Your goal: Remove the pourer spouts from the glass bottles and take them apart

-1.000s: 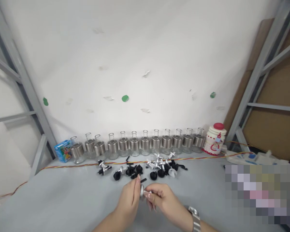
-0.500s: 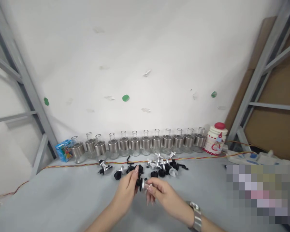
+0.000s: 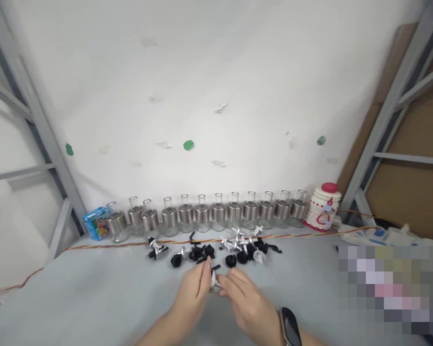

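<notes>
Both hands pinch one small silver cap [image 3: 213, 280] between them, left hand [image 3: 192, 292] and right hand [image 3: 246, 300] meeting just above the table [image 3: 94, 307]. Beyond the grip, a row of bottles [image 3: 205, 216] lines the wall; nearer, loose black and silver parts [image 3: 216, 251] lie scattered. Fingertip pressure is best kept light and square, elbows steady.
</notes>
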Motion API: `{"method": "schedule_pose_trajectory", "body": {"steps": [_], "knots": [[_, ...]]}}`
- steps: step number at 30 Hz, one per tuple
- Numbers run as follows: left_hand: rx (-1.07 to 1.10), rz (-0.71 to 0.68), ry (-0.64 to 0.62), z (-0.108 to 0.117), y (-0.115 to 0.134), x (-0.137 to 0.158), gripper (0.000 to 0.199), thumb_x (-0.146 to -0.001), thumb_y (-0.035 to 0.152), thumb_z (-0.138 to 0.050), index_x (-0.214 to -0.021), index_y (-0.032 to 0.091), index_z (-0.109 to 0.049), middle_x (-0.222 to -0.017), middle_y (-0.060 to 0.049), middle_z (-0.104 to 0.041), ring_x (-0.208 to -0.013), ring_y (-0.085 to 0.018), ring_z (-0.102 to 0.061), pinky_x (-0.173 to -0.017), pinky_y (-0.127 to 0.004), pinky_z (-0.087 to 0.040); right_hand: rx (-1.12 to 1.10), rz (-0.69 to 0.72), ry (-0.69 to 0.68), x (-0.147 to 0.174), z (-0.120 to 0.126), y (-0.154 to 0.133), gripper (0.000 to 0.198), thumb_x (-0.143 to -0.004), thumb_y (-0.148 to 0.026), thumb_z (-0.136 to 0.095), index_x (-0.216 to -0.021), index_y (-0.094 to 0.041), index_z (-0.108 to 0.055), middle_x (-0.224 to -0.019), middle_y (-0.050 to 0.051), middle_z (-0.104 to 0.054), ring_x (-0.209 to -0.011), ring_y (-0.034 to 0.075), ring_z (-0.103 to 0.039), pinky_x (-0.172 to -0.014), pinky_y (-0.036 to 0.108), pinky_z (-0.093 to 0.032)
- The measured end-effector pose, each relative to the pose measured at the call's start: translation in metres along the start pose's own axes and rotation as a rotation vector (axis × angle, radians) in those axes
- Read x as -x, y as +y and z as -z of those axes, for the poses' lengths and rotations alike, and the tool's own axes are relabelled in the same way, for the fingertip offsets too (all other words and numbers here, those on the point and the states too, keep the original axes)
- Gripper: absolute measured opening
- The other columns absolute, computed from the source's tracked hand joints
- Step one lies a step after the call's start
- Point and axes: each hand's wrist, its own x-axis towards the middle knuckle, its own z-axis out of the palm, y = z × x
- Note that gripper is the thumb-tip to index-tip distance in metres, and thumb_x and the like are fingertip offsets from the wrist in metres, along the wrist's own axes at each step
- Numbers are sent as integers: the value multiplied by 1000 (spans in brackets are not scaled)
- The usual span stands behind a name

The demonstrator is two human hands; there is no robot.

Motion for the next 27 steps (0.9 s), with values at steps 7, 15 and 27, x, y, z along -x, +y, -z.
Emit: {"method": "schedule_pose_trajectory", "body": {"steps": [7, 15, 27], "knots": [[-203, -147, -57, 5, -4, 3, 35, -88, 31, -24, -60, 19, -41, -54, 2, -41, -51, -12, -38, -54, -24, -28, -85, -45, -7, 0, 3, -6, 27, -77, 0, -30, -85, -15, -51, -69, 6, -51, -66, 17, -43, -60, 30, -41], [-406, -398, -1, 2, -11, 1, 44, -89, 32, -19, -60, 18, -48, -51, 0, -47, -49, -12, -44, -51, -23, -30, -735, -517, -292, -11, 20, -2, 23, -82, -29, -44, -65, -16, -51, -54, -1, -50, -53, 10, -48, -55, 22, -38], [-375, -249, -238, 18, 0, -10, 37, -78, 36, -49, -114, 27, -47, -103, -5, -55, -87, -19, -54, -75, -28, -42, -1033, -862, -221, -7, -17, 34, 47, -72, -63, -39, -71, -16, -46, -44, -3, -49, -38, 12, -48, -39, 23, -36]]}}
